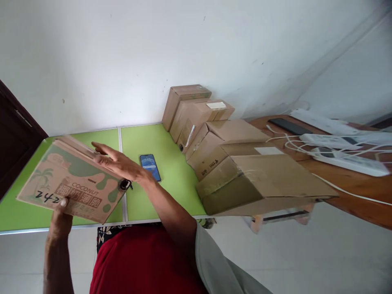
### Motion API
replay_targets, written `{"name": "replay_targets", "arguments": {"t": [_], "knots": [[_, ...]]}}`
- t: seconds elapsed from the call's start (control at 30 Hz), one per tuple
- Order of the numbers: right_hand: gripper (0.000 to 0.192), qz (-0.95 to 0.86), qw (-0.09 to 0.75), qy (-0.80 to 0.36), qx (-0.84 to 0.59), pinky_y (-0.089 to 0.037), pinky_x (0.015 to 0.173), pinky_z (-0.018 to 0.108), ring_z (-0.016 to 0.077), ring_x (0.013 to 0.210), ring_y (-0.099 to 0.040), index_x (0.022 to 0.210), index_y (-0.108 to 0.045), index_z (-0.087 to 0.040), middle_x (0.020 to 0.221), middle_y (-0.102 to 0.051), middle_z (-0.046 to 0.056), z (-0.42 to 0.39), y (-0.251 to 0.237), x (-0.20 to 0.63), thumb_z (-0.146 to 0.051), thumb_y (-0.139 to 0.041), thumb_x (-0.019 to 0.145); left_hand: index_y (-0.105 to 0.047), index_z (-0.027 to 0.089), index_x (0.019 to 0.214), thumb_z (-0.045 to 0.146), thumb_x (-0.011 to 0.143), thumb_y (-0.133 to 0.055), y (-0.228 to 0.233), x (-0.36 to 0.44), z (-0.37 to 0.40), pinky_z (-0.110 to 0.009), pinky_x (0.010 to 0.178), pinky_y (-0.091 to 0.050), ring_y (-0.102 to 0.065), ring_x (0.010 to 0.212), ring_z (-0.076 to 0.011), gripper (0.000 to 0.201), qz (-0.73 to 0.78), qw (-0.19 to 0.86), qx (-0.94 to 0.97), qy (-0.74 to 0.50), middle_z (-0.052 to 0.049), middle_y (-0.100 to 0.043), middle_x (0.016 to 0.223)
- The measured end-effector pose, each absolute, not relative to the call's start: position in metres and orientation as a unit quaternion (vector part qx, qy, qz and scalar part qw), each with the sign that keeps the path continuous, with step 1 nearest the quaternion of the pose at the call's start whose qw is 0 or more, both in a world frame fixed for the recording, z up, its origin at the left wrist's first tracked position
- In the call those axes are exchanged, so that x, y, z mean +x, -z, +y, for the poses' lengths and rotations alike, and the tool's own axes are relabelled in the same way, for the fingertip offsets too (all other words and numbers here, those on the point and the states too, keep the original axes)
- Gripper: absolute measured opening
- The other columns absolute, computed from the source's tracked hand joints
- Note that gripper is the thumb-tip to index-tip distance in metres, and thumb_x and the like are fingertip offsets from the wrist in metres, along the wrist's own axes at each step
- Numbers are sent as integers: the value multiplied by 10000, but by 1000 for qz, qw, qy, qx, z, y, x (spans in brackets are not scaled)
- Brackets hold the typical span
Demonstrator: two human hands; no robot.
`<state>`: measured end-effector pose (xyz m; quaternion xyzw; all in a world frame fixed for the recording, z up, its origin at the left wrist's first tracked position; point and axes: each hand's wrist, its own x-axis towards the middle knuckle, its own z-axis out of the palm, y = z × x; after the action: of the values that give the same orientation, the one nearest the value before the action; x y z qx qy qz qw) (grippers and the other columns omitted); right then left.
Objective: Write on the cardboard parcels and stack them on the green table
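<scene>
We hold the flattened coconut box (72, 185): left hand (59, 220) grips its edge, right hand (118, 163) lies open-palmed on top; nothing assembled yet.

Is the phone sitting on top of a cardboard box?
No, the phone lies flat on the green table, apart from the plain boxes.
</scene>
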<state>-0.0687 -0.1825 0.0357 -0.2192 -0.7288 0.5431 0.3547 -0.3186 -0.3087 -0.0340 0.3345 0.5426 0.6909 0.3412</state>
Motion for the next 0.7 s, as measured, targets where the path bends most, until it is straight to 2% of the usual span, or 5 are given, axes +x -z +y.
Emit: {"name": "replay_targets", "arguments": {"t": [0.17,0.33,0.53,0.63,0.7], "knots": [[1381,-634,450,-543,-318,-192,1394,780,430,1791,-124,1816,-247,-313,1941,-125,137,-186,-6,-34,-1102,-625,749,-823,346,1253,760,710,-873,48,-281,-302,-401,992,-622,-662,1415,-362,684,445,390,254,-765,-48,-822,1328],[1707,-551,385,-675,-304,-313,1385,718,465,1753,-235,1843,-25,-286,1906,-149,231,-216,40,-54,-969,-925,562,-825,366,1269,744,785,-838,54,-242,-297,-407,1020,-615,-616,1483,-358,614,384,420,207,-796,-28,-794,1425],[1599,-516,417,-703,-257,-381,1382,631,439,1674,-396,1824,-162,-253,1803,-373,219,-213,39,-72,-658,-1077,576,-821,387,1243,773,789,-852,64,-236,-299,-422,986,-628,-695,1343,-335,597,393,468,224,-759,-33,-803,1395],[1463,-538,408,-699,-235,-474,1316,633,424,1574,-538,1794,-267,-233,1737,-485,221,-189,29,-52,-625,-1042,617,-847,340,1179,841,763,-864,68,-254,-328,-477,880,-649,-779,1079,-349,651,468,577,304,-596,-123,-834,1291],[1326,-575,370,-694,-227,-533,1259,632,401,1468,-643,1739,-390,-227,1648,-605,199,-168,22,-34,-601,-1017,632,-861,302,1269,790,868,-809,62,-271,-357,-522,871,-654,-794,968,-349,633,483,632,422,-434,-190,-827,1292]]}}
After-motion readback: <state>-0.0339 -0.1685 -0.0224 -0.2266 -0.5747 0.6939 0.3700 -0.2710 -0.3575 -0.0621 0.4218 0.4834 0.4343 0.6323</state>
